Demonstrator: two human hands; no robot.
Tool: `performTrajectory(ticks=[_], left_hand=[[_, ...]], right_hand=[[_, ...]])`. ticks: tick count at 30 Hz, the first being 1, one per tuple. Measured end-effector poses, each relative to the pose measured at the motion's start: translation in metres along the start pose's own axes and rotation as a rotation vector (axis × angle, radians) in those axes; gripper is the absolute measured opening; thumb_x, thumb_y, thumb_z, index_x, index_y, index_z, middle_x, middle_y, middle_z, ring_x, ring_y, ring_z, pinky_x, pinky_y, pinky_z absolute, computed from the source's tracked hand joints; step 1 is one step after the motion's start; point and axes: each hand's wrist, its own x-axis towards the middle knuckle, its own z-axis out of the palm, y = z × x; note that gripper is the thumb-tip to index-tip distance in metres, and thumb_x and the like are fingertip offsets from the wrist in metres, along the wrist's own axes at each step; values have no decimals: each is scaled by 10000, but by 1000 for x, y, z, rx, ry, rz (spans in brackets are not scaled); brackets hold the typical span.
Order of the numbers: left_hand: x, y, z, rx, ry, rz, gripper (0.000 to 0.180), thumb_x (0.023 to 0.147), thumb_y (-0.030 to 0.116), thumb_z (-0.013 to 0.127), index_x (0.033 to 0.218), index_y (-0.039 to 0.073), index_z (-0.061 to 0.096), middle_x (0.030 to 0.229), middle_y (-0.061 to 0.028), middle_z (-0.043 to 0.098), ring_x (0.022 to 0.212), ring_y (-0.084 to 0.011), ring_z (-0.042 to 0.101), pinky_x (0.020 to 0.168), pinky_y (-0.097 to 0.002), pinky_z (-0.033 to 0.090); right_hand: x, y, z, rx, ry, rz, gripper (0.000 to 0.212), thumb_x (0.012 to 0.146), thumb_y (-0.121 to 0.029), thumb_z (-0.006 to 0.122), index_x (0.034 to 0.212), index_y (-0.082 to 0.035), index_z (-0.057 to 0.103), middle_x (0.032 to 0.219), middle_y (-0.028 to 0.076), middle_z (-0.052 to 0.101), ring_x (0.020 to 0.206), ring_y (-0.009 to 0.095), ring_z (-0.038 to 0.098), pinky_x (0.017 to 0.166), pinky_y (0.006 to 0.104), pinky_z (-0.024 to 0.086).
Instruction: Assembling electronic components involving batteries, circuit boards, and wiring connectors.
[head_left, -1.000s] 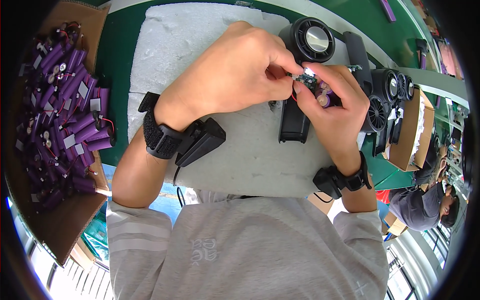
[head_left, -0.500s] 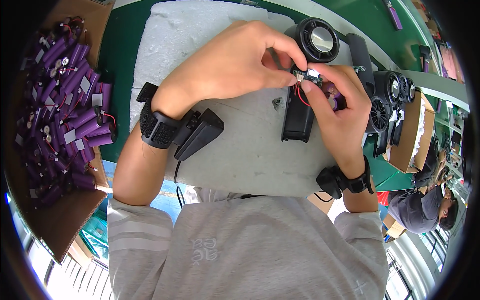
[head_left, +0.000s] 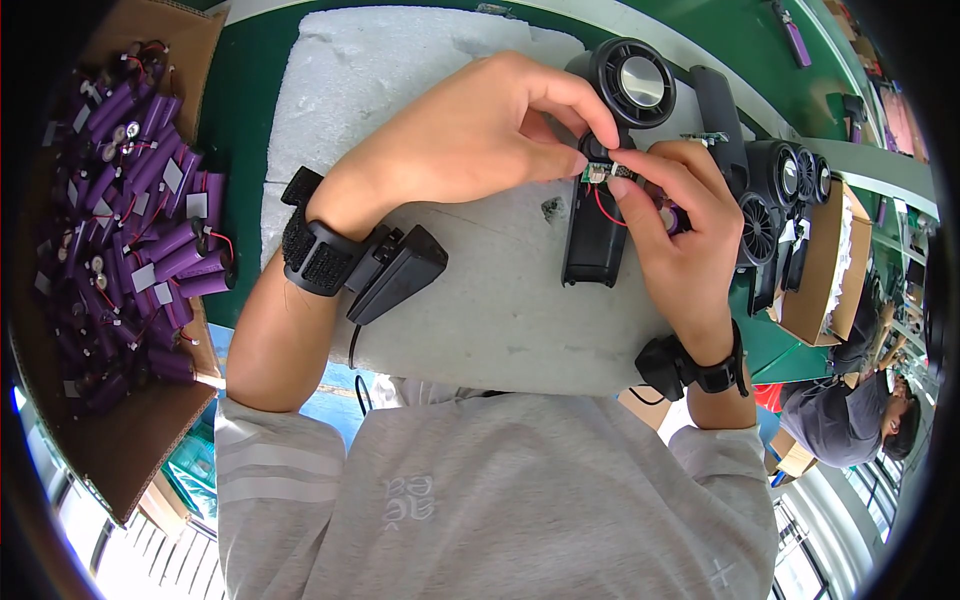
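A handheld fan [head_left: 633, 82] lies on a white foam block with its round black head away from me and its hollow black handle shell [head_left: 594, 245] toward me. Over the shell's upper end, a small green circuit board [head_left: 598, 174] with a pale connector is between my hands. My left hand [head_left: 490, 130] is curled, its thumb at the board's left edge and its index fingertip just above. My right hand [head_left: 690, 205] pinches the board's right end between thumb and index finger. A purple battery cell [head_left: 673, 217] shows partly under the right palm. A red wire [head_left: 605, 207] loops below the board.
At left, a cardboard box [head_left: 150, 445] holds many purple battery cells [head_left: 150, 200] with wires. The foam block [head_left: 470, 300] lies on a green table. Black fan parts [head_left: 760, 225] and another cardboard box [head_left: 835, 265] are at right. Another person [head_left: 840, 420] is at far right.
The circuit board and my fingertips have shifted slightly toward me. My left index finger and thumb have drawn back from the connector, so more of the board shows.
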Motion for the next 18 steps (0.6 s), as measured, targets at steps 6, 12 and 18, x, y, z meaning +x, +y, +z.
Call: performTrajectory(ticks=[6,12,18], left_hand=[[-1,0,-1,-12,-14,1,253,810,9,638,1061,30,661,936,-76,659,835,-132,636,738,-268,508],[-2,9,-1,103,-88,-72,314,838,-62,578,1141,19,597,1067,-33,617,875,-81,605,787,-237,506],[-1,6,-1,113,-88,-41,310,862,-27,564,1165,39,578,1115,-43,588,906,-82,599,803,-231,498]], right_hand=[[-2,-4,-3,-12,-52,25,181,813,18,702,991,-7,681,895,40,593,700,88,525,606,230,414],[-1,1,-1,-17,43,-26,170,792,-11,723,956,-29,683,816,38,604,613,114,508,548,237,403],[-4,-5,-1,32,-34,105,153,844,-18,685,996,-25,663,836,9,586,681,87,468,604,220,379]])
